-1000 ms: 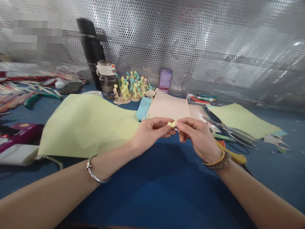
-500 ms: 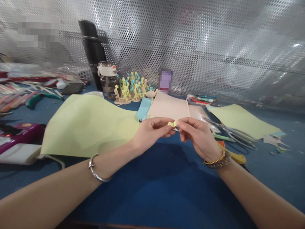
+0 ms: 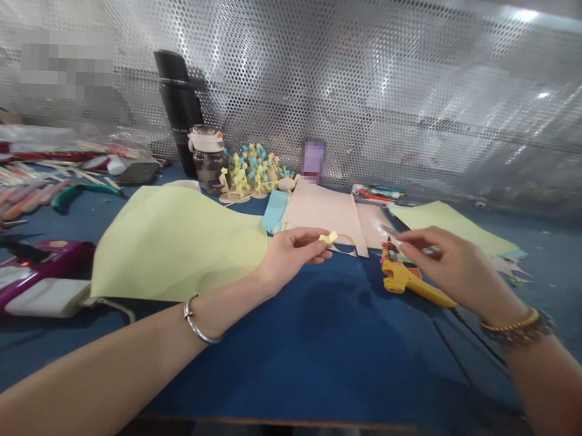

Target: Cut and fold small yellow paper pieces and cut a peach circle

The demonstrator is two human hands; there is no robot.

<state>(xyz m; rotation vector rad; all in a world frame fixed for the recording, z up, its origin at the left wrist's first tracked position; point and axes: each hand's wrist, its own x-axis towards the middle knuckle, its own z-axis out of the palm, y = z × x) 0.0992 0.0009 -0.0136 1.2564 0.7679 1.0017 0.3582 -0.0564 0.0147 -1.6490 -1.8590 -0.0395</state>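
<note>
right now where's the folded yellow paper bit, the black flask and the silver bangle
folded yellow paper piece (image 3: 328,238), head view, middle of the piece
black vacuum flask (image 3: 177,112), head view, middle of its body
silver bangle (image 3: 194,328), head view, front of the band

I count 1 left hand (image 3: 289,257), 1 right hand (image 3: 454,265), 1 yellow paper scrap (image 3: 328,237), 2 pale green sheets (image 3: 175,246) (image 3: 446,222), 1 black thermos (image 3: 177,112).

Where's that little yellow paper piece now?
In the head view, the yellow paper piece is pinched by the fingertips of the left hand, just in front of the pale pink card.
</note>
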